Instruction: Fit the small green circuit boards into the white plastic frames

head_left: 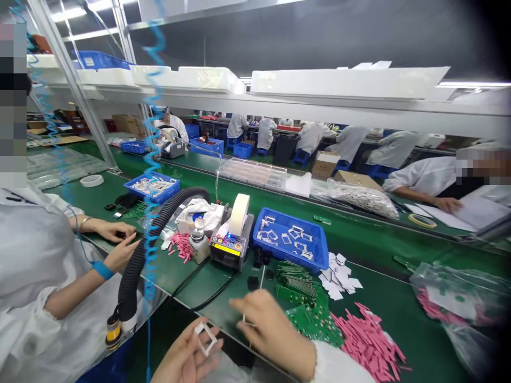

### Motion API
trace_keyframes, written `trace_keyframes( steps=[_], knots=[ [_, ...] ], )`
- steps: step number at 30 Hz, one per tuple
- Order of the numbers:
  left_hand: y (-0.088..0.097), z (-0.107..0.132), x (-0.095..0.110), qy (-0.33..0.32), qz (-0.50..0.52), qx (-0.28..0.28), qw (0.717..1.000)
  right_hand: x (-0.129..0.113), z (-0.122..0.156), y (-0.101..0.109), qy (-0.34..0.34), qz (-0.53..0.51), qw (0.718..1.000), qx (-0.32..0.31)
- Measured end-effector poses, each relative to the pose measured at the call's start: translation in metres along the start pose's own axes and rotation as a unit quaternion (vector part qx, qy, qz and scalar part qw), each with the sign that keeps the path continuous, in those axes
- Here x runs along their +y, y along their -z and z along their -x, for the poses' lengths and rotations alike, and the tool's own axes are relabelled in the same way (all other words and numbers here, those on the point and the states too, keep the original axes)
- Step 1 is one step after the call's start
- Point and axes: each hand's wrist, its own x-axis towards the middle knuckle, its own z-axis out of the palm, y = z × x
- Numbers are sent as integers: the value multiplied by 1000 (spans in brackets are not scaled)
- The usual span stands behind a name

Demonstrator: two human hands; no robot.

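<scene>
My left hand (186, 357) holds a small white square frame (206, 338) up at its fingertips, near the bottom of the view. My right hand (271, 332) pinches a thin pale stick (260, 290) just above the bench edge. Stacked green circuit boards (299, 284) and more loose boards (315, 324) lie beyond that hand. Pink foam strips (369, 340) are heaped to their right, and white square pads (337, 276) lie beyond them. A blue bin (290, 239) of white frames stands further up the bench.
A tape dispenser (233, 239), a glass bottle (198, 242) and a black corrugated hose (159, 239) stand on the green bench (223, 290). A co-worker's hands (115, 239) rest to the left. Another person's hand (447, 204) lies on papers at right. A plastic bag (459, 314) sits at right.
</scene>
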Motion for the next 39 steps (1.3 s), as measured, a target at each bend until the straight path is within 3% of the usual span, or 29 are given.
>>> trace_keyframes(
  steps=[2,5,11,18,22,24,25,29,32,34,36,39],
  knots=[
    [11,0,3,6,-16,32,999,33,-6,7,-135,86,987,-10],
    [22,1,1,22,-52,57,997,71,-18,0,-208,143,967,-24],
    [38,10,-7,4,-48,104,993,87,-35,-26,-174,175,968,-47],
    [63,37,9,-64,1,164,984,88,-36,-10,-152,162,973,-57],
    [89,41,25,-127,45,207,969,46,-41,11,-121,93,986,-60],
    [102,38,34,-149,53,223,962,8,-53,13,-68,-14,995,-71],
    [108,36,37,-152,54,230,960,-14,-62,9,-34,-126,989,-73],
    [126,31,47,-145,42,238,959,-101,-112,-39,33,-269,957,-100],
    [132,34,51,-157,31,235,959,-150,-143,-87,13,-365,924,-111],
    [133,37,55,-169,26,232,958,-171,-151,-108,-24,-434,894,-107],
    [132,37,60,-178,23,228,957,-182,-149,-116,-64,-497,860,-97],
    [127,32,63,-181,28,222,958,-177,-133,-104,-107,-565,812,-100]
  ],
)
